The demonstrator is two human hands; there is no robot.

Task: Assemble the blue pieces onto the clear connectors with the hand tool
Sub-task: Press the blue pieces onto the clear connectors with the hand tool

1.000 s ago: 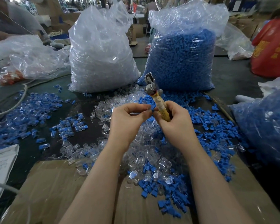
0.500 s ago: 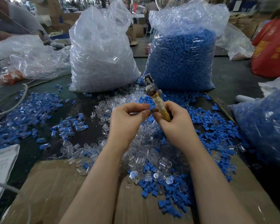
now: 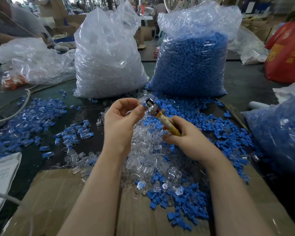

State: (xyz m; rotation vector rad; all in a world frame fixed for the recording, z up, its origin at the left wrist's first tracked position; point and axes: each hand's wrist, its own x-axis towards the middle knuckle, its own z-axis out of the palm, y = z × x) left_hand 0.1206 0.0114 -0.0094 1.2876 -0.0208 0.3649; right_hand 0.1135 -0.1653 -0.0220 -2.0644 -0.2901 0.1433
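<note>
My right hand grips the yellow taped handle of the hand tool, whose metal head points up and to the left. My left hand pinches a small blue piece at the tool's metal head. Whether a clear connector sits with it is hidden by my fingers. Under both hands lies a heap of loose clear connectors. Loose blue pieces spread in front and to the right of that heap.
A tall bag of clear connectors and a tall bag of blue pieces stand at the back. Assembled blue-and-clear parts lie at the left. Another blue-filled bag sits right; flat cardboard lies in front. A cable runs left.
The tool has tilted down and to the left. My left hand has risen from beside the handle to the tool's head with a blue piece. My right hand has shifted right and lower.
</note>
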